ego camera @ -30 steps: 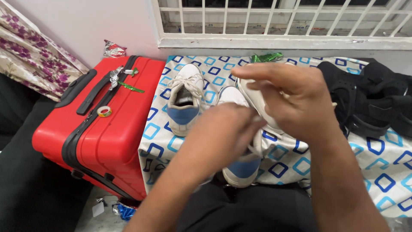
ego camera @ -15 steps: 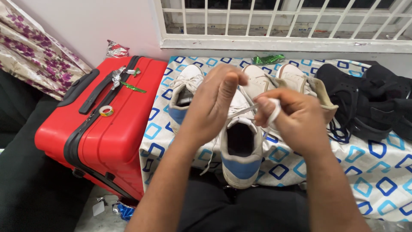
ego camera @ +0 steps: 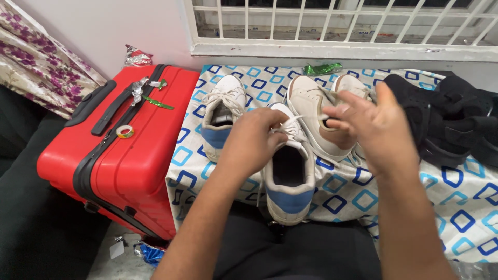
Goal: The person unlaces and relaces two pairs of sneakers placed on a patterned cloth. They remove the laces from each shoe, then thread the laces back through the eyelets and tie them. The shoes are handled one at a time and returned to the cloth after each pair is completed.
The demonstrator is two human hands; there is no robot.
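Near sneaker: white, with a blue heel panel and white laces. Second sneaker, further back: same white with a blue heel. Pair of shoes beside them: off-white to beige. Cloth beneath: white, printed with blue and light-blue squares. Suitcase: bright red with black trim and handle. Tape roll on it: yellowish. Wrapper by the window: shiny green. Garment: black. Curtain: cream with purple flowers. Window grille: white.

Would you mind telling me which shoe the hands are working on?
The white shoe with the blue heel nearest the person; the left hand touches its laces.
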